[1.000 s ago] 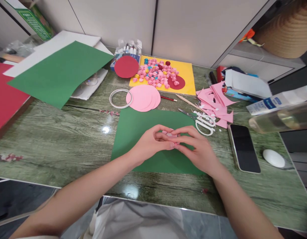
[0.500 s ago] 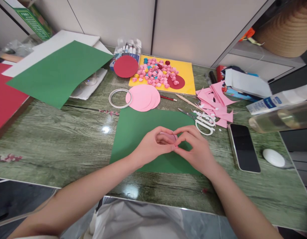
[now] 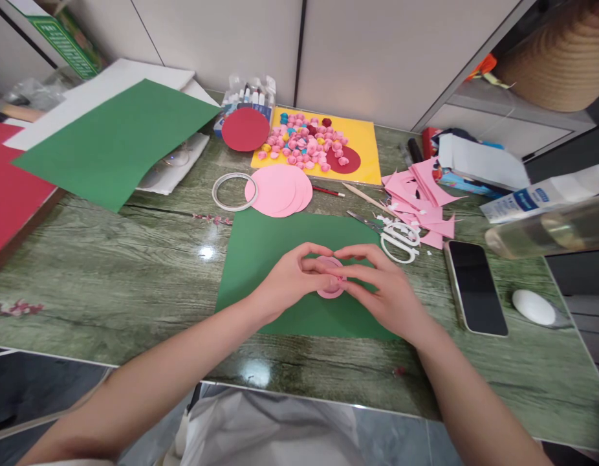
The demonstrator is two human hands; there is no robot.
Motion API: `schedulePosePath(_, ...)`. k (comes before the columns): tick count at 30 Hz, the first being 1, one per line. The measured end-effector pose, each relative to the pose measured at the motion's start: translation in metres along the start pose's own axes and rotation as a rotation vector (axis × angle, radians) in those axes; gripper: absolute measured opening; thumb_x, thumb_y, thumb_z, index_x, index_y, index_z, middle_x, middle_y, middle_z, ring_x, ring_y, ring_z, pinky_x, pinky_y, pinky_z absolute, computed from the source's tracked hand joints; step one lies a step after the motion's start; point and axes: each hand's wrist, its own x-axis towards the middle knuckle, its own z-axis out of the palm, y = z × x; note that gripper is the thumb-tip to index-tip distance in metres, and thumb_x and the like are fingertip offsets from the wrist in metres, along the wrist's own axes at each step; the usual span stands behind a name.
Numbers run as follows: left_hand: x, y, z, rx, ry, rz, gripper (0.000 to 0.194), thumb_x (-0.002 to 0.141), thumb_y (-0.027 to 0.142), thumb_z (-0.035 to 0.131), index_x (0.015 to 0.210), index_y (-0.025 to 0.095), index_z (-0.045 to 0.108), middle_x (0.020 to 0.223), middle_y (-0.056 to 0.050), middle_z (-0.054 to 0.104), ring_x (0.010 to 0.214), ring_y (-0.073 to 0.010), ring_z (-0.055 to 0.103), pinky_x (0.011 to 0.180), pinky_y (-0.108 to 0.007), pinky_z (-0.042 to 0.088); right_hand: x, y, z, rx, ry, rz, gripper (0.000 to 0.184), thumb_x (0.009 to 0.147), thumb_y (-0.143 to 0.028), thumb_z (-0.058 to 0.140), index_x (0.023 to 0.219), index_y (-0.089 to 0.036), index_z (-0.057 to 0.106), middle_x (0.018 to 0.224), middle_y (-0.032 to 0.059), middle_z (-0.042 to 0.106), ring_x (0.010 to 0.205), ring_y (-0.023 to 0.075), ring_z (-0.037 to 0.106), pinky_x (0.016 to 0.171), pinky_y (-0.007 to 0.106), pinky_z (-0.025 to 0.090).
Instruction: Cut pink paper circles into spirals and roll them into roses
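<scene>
My left hand (image 3: 288, 282) and my right hand (image 3: 381, 291) meet over a green paper sheet (image 3: 261, 249) lying on the table. Both pinch a small coiled pink paper piece (image 3: 329, 279) between fingertips; the fingers are curled round it. The coil hangs just above the green sheet, partly hidden by my fingers. Behind the sheet lie stacked pink paper circles (image 3: 279, 189) and a white tape ring (image 3: 230, 191).
White scissors (image 3: 399, 241), pink paper scraps (image 3: 420, 197) and a phone (image 3: 475, 287) lie to the right. A yellow sheet (image 3: 365, 152) with several small paper roses, a red circle (image 3: 245, 129) and glue bottles sit at the back. A larger green sheet (image 3: 112, 142) lies at the left.
My fingers have shifted round the pink coil; it now shows more below my fingertips. The hands stay in the same place.
</scene>
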Motion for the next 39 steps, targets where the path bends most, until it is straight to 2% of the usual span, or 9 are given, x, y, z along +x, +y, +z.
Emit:
schedulePosePath(5, -0.001, 0.001, 0.002, -0.007, 0.013, 0.013, 0.039, 0.065, 0.014, 0.073, 0.098, 0.015, 0.053, 0.086, -0.004, 0.068, 0.077, -0.0132, 0.065, 0.077, -0.03, 0.049, 0.0, -0.001, 0.004, -0.068, 0.065, -0.018, 0.019, 0.086, -0.018, 0.055, 0.099, -0.029, 0.064, 0.107, 0.0052, 0.058, 0.102, 0.0219, 0.052, 0.085, 0.041, 0.045)
schedulePosePath(13, -0.001, -0.004, 0.003, -0.041, -0.003, 0.023, 0.037, 0.066, 0.013, 0.071, 0.098, 0.015, 0.052, 0.083, -0.003, 0.068, 0.077, -0.0143, 0.065, 0.078, -0.033, 0.051, 0.001, -0.004, 0.007, -0.095, 0.133, -0.002, 0.002, 0.082, -0.023, 0.061, 0.082, -0.025, 0.06, 0.099, 0.0046, 0.06, 0.095, 0.0217, 0.054, 0.082, 0.041, 0.043)
schedulePosePath(20, -0.001, -0.005, 0.007, -0.038, -0.015, 0.038, 0.035, 0.065, 0.012, 0.071, 0.095, 0.014, 0.054, 0.08, -0.001, 0.066, 0.077, -0.0124, 0.063, 0.076, -0.029, 0.05, 0.002, -0.006, 0.009, -0.088, 0.125, 0.024, 0.013, 0.08, -0.02, 0.062, 0.072, -0.022, 0.052, 0.098, 0.0047, 0.061, 0.093, 0.0217, 0.054, 0.08, 0.04, 0.043)
schedulePosePath(24, -0.002, -0.003, 0.007, -0.004, 0.003, 0.04, 0.036, 0.064, 0.012, 0.072, 0.095, 0.014, 0.053, 0.079, -0.001, 0.066, 0.075, -0.0124, 0.064, 0.073, -0.028, 0.051, 0.002, -0.006, 0.007, -0.086, 0.114, 0.034, 0.01, 0.08, -0.022, 0.063, 0.074, -0.022, 0.055, 0.098, 0.005, 0.061, 0.094, 0.0221, 0.054, 0.081, 0.04, 0.043)
schedulePosePath(27, -0.003, -0.001, 0.005, 0.017, 0.017, 0.029, 0.036, 0.065, 0.013, 0.071, 0.096, 0.015, 0.053, 0.078, -0.002, 0.067, 0.075, -0.0135, 0.064, 0.072, -0.029, 0.051, 0.001, -0.003, 0.002, -0.068, 0.073, 0.011, 0.004, 0.081, -0.023, 0.063, 0.084, -0.024, 0.062, 0.1, 0.0049, 0.06, 0.095, 0.0211, 0.053, 0.082, 0.039, 0.044)
schedulePosePath(32, -0.001, 0.0, 0.002, 0.046, -0.037, 0.017, 0.036, 0.065, 0.01, 0.07, 0.096, 0.015, 0.053, 0.078, -0.002, 0.067, 0.076, -0.0146, 0.065, 0.076, -0.032, 0.051, 0.001, 0.001, -0.001, -0.051, -0.027, -0.099, 0.02, 0.084, -0.017, 0.058, 0.101, -0.027, 0.063, 0.108, 0.005, 0.061, 0.098, 0.0201, 0.052, 0.082, 0.038, 0.044)
schedulePosePath(39, -0.002, 0.0, 0.003, 0.069, -0.022, 0.027, 0.033, 0.066, 0.011, 0.07, 0.094, 0.015, 0.053, 0.077, -0.001, 0.066, 0.074, -0.0132, 0.064, 0.074, -0.03, 0.05, 0.001, -0.001, 0.003, -0.114, 0.096, -0.072, 0.003, 0.08, -0.021, 0.064, 0.083, -0.023, 0.063, 0.1, 0.0057, 0.062, 0.093, 0.0214, 0.053, 0.079, 0.039, 0.043)
